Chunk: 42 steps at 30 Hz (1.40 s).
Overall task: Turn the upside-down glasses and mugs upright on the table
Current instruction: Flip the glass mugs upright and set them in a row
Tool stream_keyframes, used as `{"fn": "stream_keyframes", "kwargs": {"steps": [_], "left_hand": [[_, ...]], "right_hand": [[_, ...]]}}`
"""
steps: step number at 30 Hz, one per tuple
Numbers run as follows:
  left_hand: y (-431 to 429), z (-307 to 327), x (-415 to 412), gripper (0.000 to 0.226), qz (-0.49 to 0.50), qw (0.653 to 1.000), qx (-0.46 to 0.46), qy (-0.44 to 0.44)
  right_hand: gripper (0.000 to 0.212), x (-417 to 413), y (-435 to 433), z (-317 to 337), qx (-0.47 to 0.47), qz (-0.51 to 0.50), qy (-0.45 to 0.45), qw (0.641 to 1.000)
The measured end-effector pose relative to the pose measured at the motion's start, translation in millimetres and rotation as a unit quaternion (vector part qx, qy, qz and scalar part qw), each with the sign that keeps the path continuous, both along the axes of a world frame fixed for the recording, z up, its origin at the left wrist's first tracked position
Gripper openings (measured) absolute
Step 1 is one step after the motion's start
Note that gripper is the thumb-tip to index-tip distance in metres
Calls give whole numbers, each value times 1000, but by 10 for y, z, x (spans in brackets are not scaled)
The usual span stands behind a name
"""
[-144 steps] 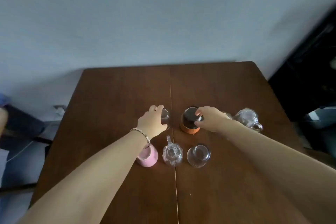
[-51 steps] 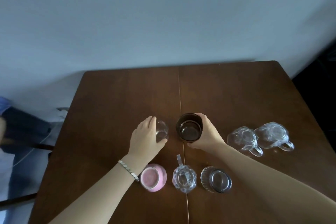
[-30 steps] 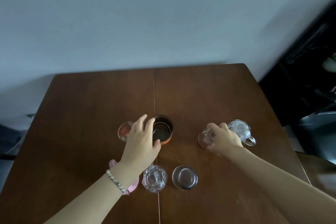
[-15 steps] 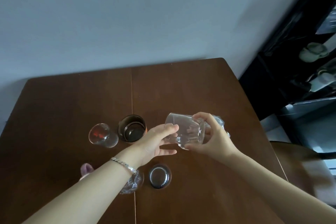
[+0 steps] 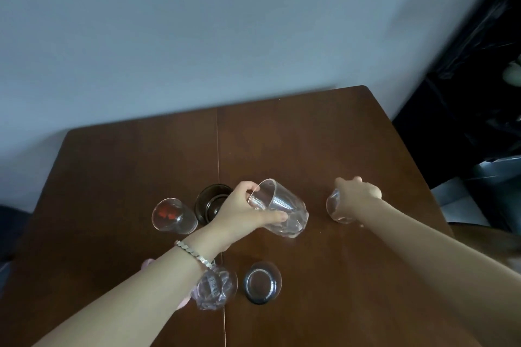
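Note:
My left hand [image 5: 242, 213] grips a clear glass mug [image 5: 282, 208], held tilted over the brown table [image 5: 296, 144] with its mouth up and to the left. My right hand [image 5: 356, 196] is closed over another clear glass mug [image 5: 337, 210] standing on the table to the right. A small clear glass [image 5: 172, 215] and a dark brown cup [image 5: 210, 201] stand mouth-up at the left. Nearer me, a cut-glass mug [image 5: 214, 289] and a dark glass [image 5: 262, 286] stand base-up. A pink mug [image 5: 148, 263] is mostly hidden under my left forearm.
A pale wall runs behind the table's far edge. Dark furniture [image 5: 479, 93] stands past the table's right side. The far half of the table holds nothing.
The glass mug that both hands held has passed to my left hand alone and tipped mouth-up. My right hand has moved right onto the other glass mug. The camera has swung left.

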<state>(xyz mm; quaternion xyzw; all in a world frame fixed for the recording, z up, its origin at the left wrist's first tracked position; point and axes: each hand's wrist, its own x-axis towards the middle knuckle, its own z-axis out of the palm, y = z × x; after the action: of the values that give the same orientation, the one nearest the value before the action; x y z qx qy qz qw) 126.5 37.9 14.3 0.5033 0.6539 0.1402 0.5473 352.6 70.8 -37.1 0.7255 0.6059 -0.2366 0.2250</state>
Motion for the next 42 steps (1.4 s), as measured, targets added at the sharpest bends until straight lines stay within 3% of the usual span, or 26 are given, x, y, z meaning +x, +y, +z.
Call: {"fn": "stream_keyframes", "kwargs": {"steps": [3, 6, 8, 14, 20, 26, 29, 32, 34, 39, 42], "left_hand": [[20, -2, 4, 79, -50, 996, 46, 65], [59, -3, 66, 83, -111, 983, 94, 107], [92, 4, 121, 86, -155, 971, 118, 139], [245, -125, 248, 87, -276, 912, 178, 245], [307, -358, 266, 85, -377, 834, 217, 340], [223, -574, 198, 92, -400, 797, 247, 380], [190, -558, 172, 94, -392, 797, 254, 383], [101, -407, 97, 87, -372, 809, 278, 360], [-18, -260, -5, 74, -333, 835, 296, 322], [-531, -46, -601, 55, -191, 896, 309, 257], [-911, -28, -911, 49, -76, 927, 276, 240]], "right_hand": [[68, 110, -109, -38, 41, -56, 65, 995], [74, 225, -246, 40, 87, -166, 208, 960], [76, 273, -351, 141, 117, -216, 253, 936], [80, 355, -637, 195, 183, -263, 302, 898], [90, 334, -694, -136, 170, -297, 386, 856], [74, 4, -692, -475, 220, -289, 387, 847], [73, -167, -655, -526, 265, -315, 388, 824], [56, -299, -574, -516, 299, -301, 380, 822], [47, -336, -557, -526, 303, -289, 372, 829], [56, -417, -685, -592, 293, -332, 384, 811], [61, -417, -765, -594, 293, -329, 371, 818]]}}
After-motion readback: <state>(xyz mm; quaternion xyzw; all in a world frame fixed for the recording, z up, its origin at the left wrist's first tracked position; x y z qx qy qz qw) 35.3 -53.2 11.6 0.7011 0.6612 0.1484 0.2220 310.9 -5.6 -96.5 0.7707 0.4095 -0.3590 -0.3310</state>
